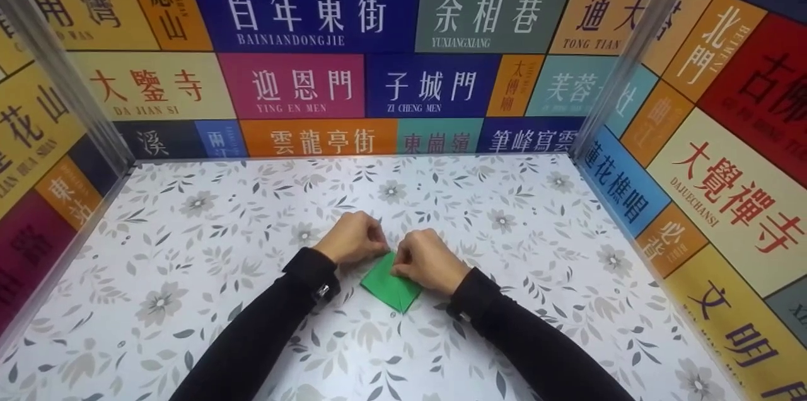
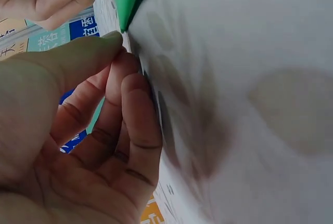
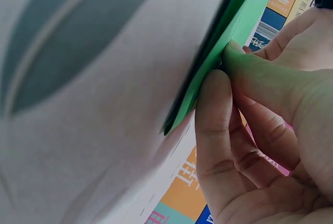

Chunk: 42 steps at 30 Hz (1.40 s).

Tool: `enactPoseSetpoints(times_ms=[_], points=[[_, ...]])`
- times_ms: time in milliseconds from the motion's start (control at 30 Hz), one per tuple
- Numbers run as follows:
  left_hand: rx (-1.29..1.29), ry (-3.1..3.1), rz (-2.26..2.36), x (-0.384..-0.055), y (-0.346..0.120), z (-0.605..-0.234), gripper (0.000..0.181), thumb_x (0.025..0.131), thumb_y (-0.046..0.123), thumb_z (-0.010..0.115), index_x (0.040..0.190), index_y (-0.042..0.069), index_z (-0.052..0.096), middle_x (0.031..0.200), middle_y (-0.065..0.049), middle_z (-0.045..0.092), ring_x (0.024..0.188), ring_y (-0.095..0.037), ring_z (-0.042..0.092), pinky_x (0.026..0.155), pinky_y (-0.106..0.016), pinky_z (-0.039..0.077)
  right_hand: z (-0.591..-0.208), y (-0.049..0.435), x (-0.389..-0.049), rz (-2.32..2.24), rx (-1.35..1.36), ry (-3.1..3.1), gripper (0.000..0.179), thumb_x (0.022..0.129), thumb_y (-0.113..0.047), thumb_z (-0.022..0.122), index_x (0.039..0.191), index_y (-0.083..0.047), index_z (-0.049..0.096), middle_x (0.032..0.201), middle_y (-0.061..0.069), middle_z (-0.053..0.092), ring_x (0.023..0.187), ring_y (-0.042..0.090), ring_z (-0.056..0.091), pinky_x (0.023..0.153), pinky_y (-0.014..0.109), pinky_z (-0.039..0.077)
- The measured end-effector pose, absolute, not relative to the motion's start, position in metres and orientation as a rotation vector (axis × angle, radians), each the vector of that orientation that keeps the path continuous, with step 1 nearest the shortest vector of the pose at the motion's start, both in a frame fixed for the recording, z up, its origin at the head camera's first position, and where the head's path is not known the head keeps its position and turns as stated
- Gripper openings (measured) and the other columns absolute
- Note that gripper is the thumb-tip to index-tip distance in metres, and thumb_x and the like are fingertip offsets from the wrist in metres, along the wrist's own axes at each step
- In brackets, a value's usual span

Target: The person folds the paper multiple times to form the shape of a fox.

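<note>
A folded piece of green paper (image 1: 383,279) lies on the patterned surface, one corner toward the person and one pointing away, with a crease line near the close corner. My left hand (image 1: 354,238) is at its far corner, thumb and forefinger pinching at the very tip; in the left wrist view the narrow green tip (image 2: 128,0) meets the thumb. On the paper's right side, my right hand (image 1: 430,260) pinches the edge between thumb and forefinger. The right wrist view shows layered green paper (image 3: 229,31) beside that thumb, its other fingers curled below.
White floral-patterned sheeting (image 1: 252,325) covers the work surface. Panels with coloured blocks of Chinese lettering (image 1: 302,7) stand at the back and both sides. Clear strips (image 1: 637,54) run up the corners. Black sleeves (image 1: 252,325) cover both forearms.
</note>
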<state>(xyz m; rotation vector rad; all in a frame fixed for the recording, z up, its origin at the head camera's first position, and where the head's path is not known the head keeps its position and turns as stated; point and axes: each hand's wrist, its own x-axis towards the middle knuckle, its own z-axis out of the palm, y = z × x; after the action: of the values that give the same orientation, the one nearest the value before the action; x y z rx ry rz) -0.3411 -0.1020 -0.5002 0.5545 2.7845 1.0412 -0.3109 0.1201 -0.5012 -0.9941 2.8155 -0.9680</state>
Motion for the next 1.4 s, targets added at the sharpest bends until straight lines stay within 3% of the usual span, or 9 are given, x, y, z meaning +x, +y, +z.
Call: enactPoseSetpoints(times_ms=[233, 500, 733, 1400], points=[[0.540, 2.801, 1.044, -0.345, -0.098, -0.500, 0.010, 0.093, 0.017, 0.097, 0.091, 0.012, 0.090, 0.087, -0.004, 0.087, 0.078, -0.015, 0.072, 0.081, -0.031, 0.064, -0.502, 0.120, -0.309, -0.972, -0.997, 2.817, 0.013, 0.091, -0.008, 0.099, 0.083, -0.008, 0.089, 0.074, 0.003, 0.082, 0.064, 0.002, 0.058, 0.063, 0.021, 0.049], [0.597, 2.901, 0.992, -0.343, -0.093, -0.497, 0.011, 0.088, 0.015, 0.100, 0.085, 0.010, 0.090, 0.081, -0.004, 0.086, 0.074, -0.015, 0.073, 0.084, -0.037, 0.068, -0.501, 0.120, -0.309, -0.963, -1.002, 2.827, 0.012, 0.090, -0.006, 0.099, 0.083, -0.007, 0.089, 0.074, 0.003, 0.082, 0.065, 0.003, 0.058, 0.064, 0.022, 0.050], [0.589, 2.910, 0.979, -0.341, -0.097, -0.493, 0.013, 0.089, 0.017, 0.100, 0.084, 0.011, 0.090, 0.079, -0.002, 0.086, 0.072, -0.013, 0.070, 0.078, -0.032, 0.063, -0.501, 0.118, -0.311, -0.943, -1.051, 2.862, 0.015, 0.090, -0.006, 0.099, 0.080, -0.007, 0.087, 0.073, 0.003, 0.081, 0.065, 0.002, 0.056, 0.064, 0.022, 0.050], [0.534, 2.914, 0.871, -0.333, -0.094, -0.484, 0.010, 0.085, 0.010, 0.098, 0.080, 0.010, 0.090, 0.079, -0.006, 0.086, 0.080, -0.027, 0.079, 0.093, -0.044, 0.070, -0.502, 0.119, -0.309, -0.960, -1.045, 2.843, 0.013, 0.089, -0.003, 0.098, 0.082, -0.006, 0.088, 0.073, 0.003, 0.082, 0.063, 0.002, 0.058, 0.063, 0.022, 0.052]])
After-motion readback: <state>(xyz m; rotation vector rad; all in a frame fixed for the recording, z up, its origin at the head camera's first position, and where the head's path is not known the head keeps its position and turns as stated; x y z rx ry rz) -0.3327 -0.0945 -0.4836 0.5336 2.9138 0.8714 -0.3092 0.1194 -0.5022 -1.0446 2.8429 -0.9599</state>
